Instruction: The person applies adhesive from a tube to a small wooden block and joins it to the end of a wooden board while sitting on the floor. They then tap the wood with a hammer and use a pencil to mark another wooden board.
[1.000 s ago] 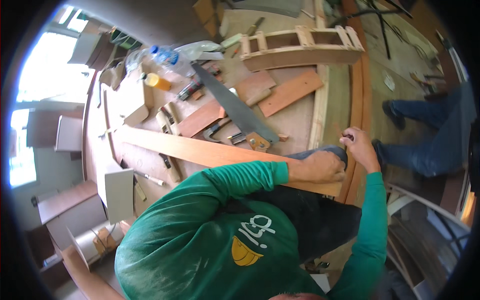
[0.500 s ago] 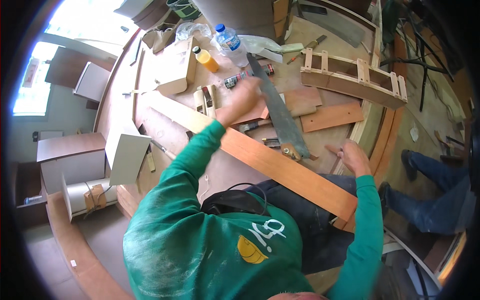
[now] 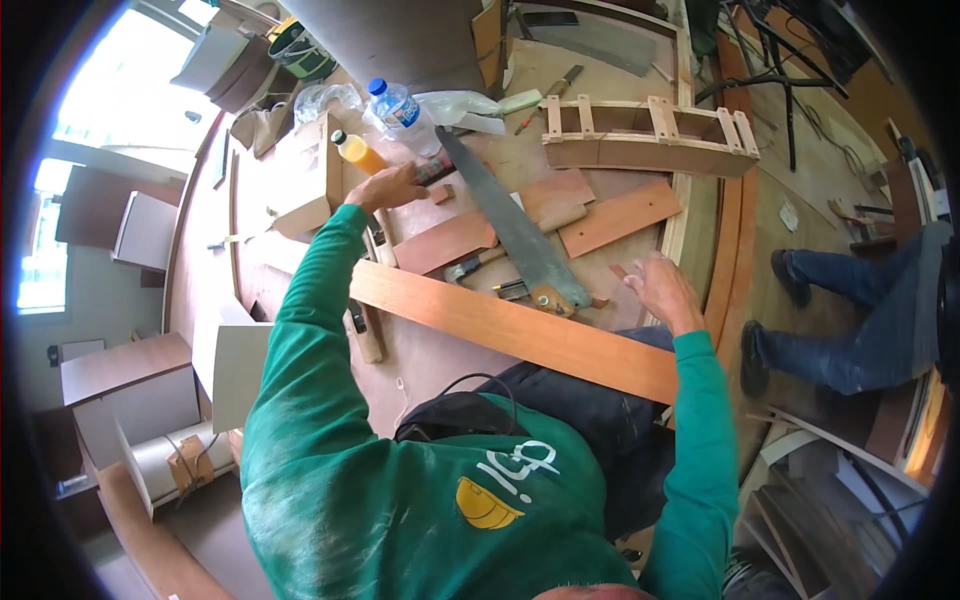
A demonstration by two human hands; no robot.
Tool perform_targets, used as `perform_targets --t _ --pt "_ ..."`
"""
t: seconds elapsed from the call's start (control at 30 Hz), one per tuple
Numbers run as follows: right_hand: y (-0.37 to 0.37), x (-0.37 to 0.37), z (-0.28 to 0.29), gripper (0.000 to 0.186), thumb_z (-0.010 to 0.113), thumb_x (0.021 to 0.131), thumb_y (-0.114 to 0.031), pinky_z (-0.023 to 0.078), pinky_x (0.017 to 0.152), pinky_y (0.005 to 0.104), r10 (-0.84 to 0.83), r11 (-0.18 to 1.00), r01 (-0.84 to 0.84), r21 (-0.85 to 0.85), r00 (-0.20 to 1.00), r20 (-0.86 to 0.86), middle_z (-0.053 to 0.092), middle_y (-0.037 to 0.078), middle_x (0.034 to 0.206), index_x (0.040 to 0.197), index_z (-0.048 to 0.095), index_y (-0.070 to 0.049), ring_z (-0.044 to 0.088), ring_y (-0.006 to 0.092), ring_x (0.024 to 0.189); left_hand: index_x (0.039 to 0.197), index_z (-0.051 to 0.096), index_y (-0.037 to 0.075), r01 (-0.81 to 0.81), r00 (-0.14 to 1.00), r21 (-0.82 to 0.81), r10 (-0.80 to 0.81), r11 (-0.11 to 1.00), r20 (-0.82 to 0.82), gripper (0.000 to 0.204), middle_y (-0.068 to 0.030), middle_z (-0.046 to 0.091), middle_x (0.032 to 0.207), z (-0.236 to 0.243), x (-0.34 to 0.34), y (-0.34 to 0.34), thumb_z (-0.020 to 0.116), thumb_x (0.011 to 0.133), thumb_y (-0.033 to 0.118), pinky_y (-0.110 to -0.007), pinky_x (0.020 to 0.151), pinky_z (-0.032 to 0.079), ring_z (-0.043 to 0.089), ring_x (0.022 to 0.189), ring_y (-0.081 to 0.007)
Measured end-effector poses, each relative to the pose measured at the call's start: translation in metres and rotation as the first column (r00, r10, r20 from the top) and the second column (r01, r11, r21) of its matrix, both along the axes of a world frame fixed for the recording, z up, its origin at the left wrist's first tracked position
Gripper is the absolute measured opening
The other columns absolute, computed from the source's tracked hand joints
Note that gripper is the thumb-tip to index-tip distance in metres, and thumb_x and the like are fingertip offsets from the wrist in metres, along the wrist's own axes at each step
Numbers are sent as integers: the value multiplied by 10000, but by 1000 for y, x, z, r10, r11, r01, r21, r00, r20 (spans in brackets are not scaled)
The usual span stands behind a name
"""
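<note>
The left hand (image 3: 390,188) has left the long board (image 3: 510,328) (nearside of the handsaw (image 3: 512,222)) for the dark tube (image 3: 435,171) left of the saw, grip unclear; neither hand steadies the board. Right of the saw, the right hand (image 3: 662,290) lightly pinches a wood scrap (image 3: 618,271).

- The pale desk (image 3: 412,358) carries a slatted wooden frame (image 3: 640,153).
- A blue-capped bottle (image 3: 402,112) stands near a yellow-orange bottle (image 3: 359,153).
- A dark tube (image 3: 437,169) and reddish board (image 3: 622,217) lie flat.
</note>
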State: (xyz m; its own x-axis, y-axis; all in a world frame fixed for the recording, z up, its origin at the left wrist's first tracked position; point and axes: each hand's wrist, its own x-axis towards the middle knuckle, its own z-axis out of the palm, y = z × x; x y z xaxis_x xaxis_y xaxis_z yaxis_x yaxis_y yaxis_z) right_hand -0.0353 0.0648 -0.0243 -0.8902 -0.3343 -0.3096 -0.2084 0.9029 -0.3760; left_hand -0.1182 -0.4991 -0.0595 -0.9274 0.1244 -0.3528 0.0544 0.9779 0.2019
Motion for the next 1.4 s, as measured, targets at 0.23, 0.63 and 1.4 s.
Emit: perform_targets --t 0.23,0.63,1.4 --pt "-22 30 46 421 774 1008 -264 584 923 484 -63 966 66 -251 998 19 739 223 1182 1325 731 10 728 408 1056 1086 710 42 -369 905 174 310 913 292 596 -58 669 783 114 128 -18 785 953 618 -354 537 527 665 609 -156" --pt "-80 136 96 712 793 1045 -361 599 882 382 -165 580 230 -781 973 164 700 150 1274 1585 524 16 702 247 1071 1434 517 63 -507 861 770 -178 -387 477 638 -72 626 1166 81 205 264 776 1014 469 -391 1018 550 646 1097 -193" --pt "-51 181 99 761 897 920 -238 556 1008 380 -71 545 357 -759 921 382 691 96 1257 1528 523 28 689 198 1091 1451 657 -5 -434 901 687 298 583 317 609 -82 736 1086 105 286 63 702 1098 489 -335 882 593 707 1016 -164"
